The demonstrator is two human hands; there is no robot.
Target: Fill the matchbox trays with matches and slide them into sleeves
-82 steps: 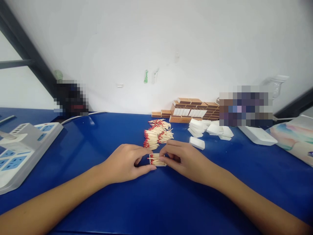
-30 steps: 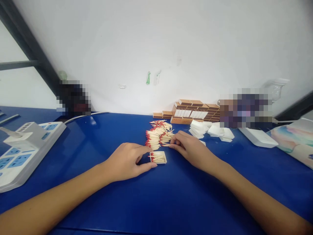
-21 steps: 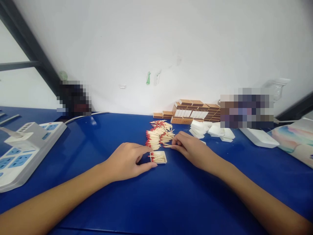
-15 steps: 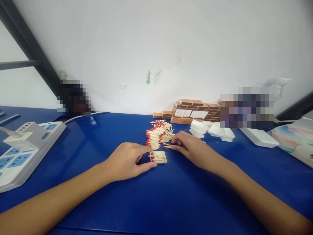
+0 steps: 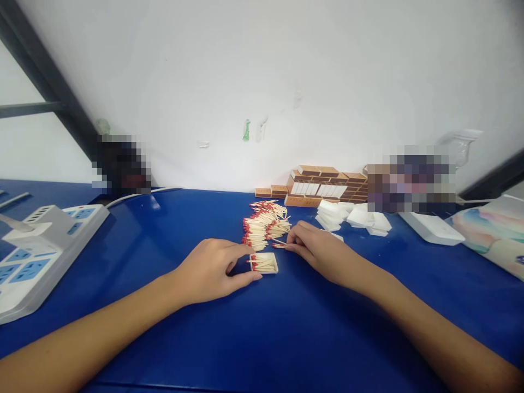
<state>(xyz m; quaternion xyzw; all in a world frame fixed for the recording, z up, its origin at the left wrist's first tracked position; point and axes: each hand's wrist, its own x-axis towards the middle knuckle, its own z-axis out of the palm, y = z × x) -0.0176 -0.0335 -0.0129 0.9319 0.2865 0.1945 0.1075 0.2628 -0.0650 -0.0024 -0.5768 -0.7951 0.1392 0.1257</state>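
A small white matchbox tray (image 5: 275, 268) lies on the blue table (image 5: 262, 338) with several red-tipped matches in it. My left hand (image 5: 210, 270) holds the tray's left end between thumb and forefinger. Just beyond the tray is a heap of loose matches (image 5: 264, 222). My right hand (image 5: 317, 248) rests at the heap's near right edge, its fingers pinched on a few matches (image 5: 279, 245) that point left.
Brown matchbox sleeves (image 5: 323, 185) are stacked against the white wall. Empty white trays (image 5: 347, 215) are piled to their right front. A white power strip (image 5: 36, 245) sits at the left, a flat white box (image 5: 432, 227) and a colourful sheet (image 5: 491, 229) at the right.
My right hand left the tray, reached up to the heap of matches and pinched a few at its near edge. My left hand kept its hold on the tray.
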